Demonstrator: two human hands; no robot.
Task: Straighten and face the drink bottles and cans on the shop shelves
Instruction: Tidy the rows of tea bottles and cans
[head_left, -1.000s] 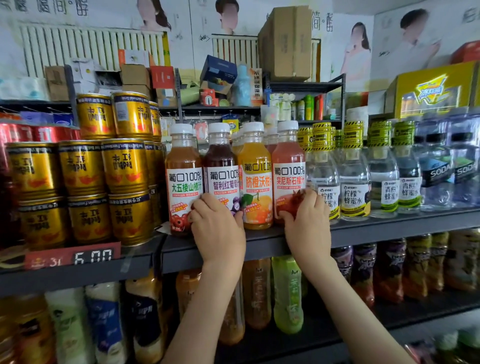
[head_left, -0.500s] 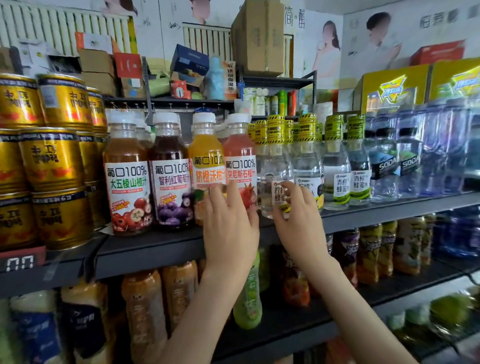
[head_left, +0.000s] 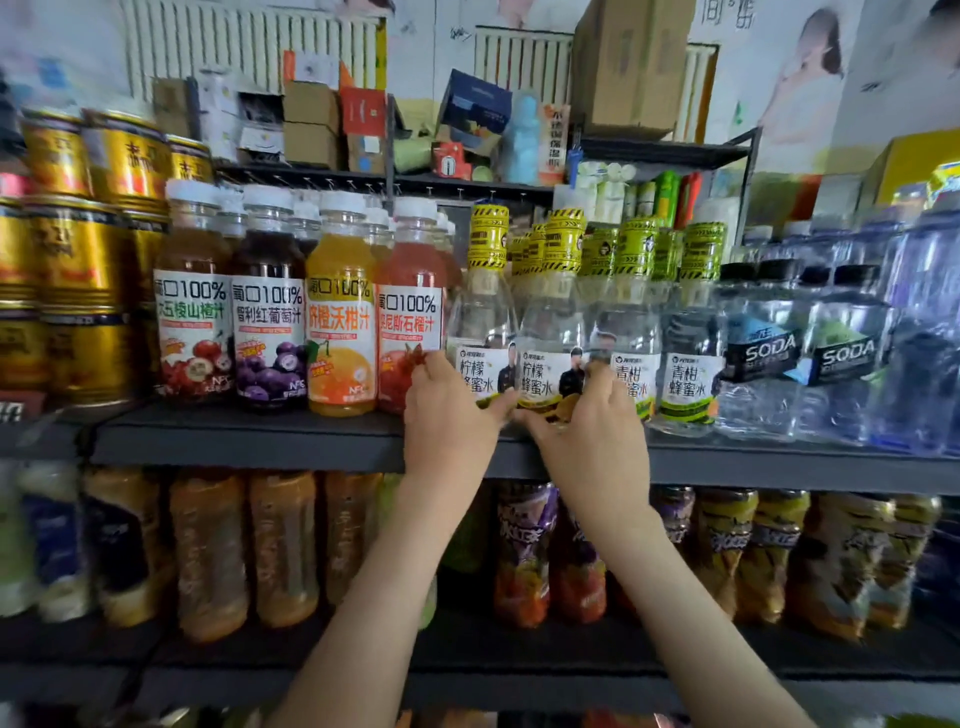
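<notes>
Dark grey metal shelf (head_left: 260, 441): carries a front row of drinks at its edge.
Gold metal cans (head_left: 83, 291): stacked at the shelf's left end.
White-capped plastic juice bottles (head_left: 270, 332): four, upright, side by side, right of the cans.
Clear yellow-capped lemon honey-water bottle (head_left: 483, 322): upright, just right of the juices.
Matching second bottle (head_left: 551, 322): just beside it, to its right.
Left hand (head_left: 449, 426): fingers and thumb curled round the first clear bottle's lower part.
Right hand (head_left: 592, 441): wrapped round the second.

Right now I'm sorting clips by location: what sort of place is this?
Probably a small shop's drinks section: juice bottles, stacked gold cans and SODA bottles fill dark shelves. The left hand and right hand grip honey-water bottles.
</notes>
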